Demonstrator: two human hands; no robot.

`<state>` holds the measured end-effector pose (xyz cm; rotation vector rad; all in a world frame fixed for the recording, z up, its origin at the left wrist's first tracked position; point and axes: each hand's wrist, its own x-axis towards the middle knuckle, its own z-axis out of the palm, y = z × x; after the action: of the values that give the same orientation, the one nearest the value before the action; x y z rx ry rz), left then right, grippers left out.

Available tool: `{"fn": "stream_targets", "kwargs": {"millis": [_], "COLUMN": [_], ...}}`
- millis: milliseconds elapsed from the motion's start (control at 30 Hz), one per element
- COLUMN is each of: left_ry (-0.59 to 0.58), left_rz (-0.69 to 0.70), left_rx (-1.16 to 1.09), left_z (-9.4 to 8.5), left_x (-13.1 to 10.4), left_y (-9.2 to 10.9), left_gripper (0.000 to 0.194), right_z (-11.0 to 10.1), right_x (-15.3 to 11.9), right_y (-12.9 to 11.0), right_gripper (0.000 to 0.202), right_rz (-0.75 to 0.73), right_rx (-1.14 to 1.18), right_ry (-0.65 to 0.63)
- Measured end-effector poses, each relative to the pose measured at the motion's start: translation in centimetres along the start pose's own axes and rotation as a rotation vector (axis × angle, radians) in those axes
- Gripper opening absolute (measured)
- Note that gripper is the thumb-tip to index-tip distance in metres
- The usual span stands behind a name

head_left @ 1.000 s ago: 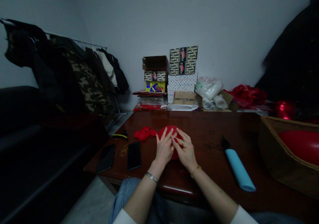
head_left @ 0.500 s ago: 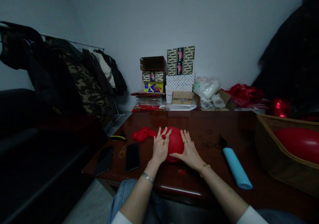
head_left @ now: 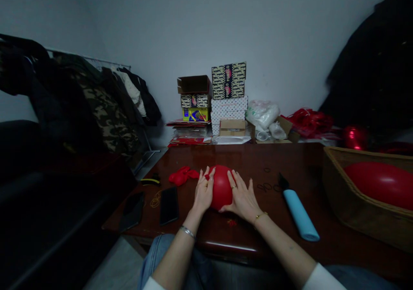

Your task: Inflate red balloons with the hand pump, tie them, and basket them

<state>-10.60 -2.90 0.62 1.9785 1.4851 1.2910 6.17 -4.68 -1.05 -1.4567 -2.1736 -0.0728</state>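
A round, inflated red balloon (head_left: 222,187) sits between my two hands just above or on the brown table (head_left: 284,161); I cannot tell which. My left hand (head_left: 203,193) presses its left side, with a small red piece of the balloon showing between the fingers. On the right side lies my right hand (head_left: 242,198), fingers spread and thumb low against the rubber. Left of the balloon is a heap of limp red balloons (head_left: 181,176). Small red scraps (head_left: 231,222) lie in front of it.
A blue balloon pump (head_left: 300,214), dark rings (head_left: 265,187) and a wicker basket (head_left: 358,214) holding a red balloon (head_left: 380,182) are on the right. To the left lie a black phone (head_left: 169,205), a dark flat object (head_left: 132,211) and yellow string (head_left: 155,199). Boxes (head_left: 229,109) stand behind.
The view has shifted slightly. My right hand has turned and slid a little around the balloon, and more of the balloon's top shows. My left hand stays on its left side.
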Motion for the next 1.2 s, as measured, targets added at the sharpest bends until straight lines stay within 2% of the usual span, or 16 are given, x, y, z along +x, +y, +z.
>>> {"fn": "stream_targets", "kwargs": {"millis": [367,567,733,1200], "left_ry": [-0.040,-0.027,-0.018,-0.091], "left_rz": [0.005,0.003,0.023,0.120], "left_rx": [-0.043,-0.084,-0.117,-0.146], "left_z": [0.0,0.2,1.2,3.4], "left_x": [-0.1,0.2,0.6,2.4], "left_y": [1.0,1.7,2.3,7.7], "left_gripper": [0.047,0.048,0.048,0.049], "right_z": [-0.8,-1.6,-2.6,-7.1], "right_x": [-0.4,-0.5,-0.7,-1.2], "right_y": [0.1,0.4,1.0,4.7], "right_gripper": [0.112,0.123,0.118,0.105], "right_rz": [-0.032,-0.042,-0.046,-0.041], "right_rx": [-0.055,-0.068,-0.107,-0.220], "right_ry": [0.083,0.110,0.180,0.284]}}
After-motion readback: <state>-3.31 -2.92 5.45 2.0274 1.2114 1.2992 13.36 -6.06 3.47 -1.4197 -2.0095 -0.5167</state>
